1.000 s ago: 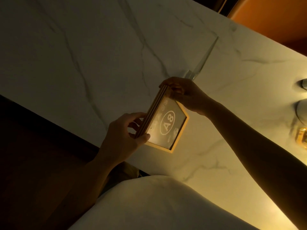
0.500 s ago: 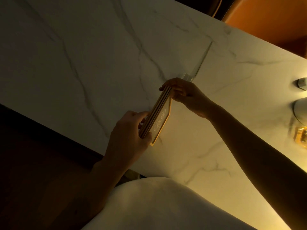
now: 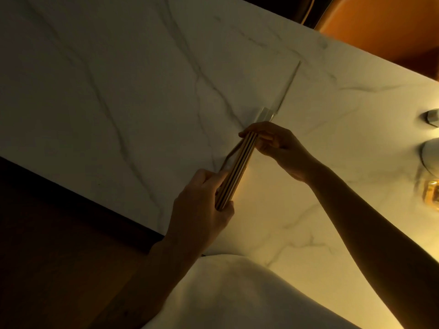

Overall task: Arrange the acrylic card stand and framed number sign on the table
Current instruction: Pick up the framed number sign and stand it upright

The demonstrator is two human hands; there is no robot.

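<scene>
Framed number sign (image 3: 237,169) sits at frame centre, held on edge over the marble table (image 3: 118,91), only its ribbed wooden rim facing the camera. Left hand (image 3: 202,207) pinches the lower end, thumb on one face and fingers on the other; right hand (image 3: 278,146) pinches the upper end the same way. Whether the sign's bottom edge touches the tabletop cannot be told. Acrylic card stand (image 3: 282,96) stands just beyond the right hand's fingertips, upright, seen as a thin clear line running toward the upper right, its small base near the fingers. Open room: the whole left and upper-left of the table is bare marble; the table's near edge runs diagonally from left of frame down to below the left wrist, close to that hand. At the right edge of frame stand a pale round lamp base (image 3: 431,157) and an amber glass object (image 3: 431,193), well apart from the sign. Versus one second ago: the "A8" face was tilted toward the camera and readable; now it is turned edge-on and hidden. Long axis runs lower left to upper right, roughly in line with the stand.
</scene>
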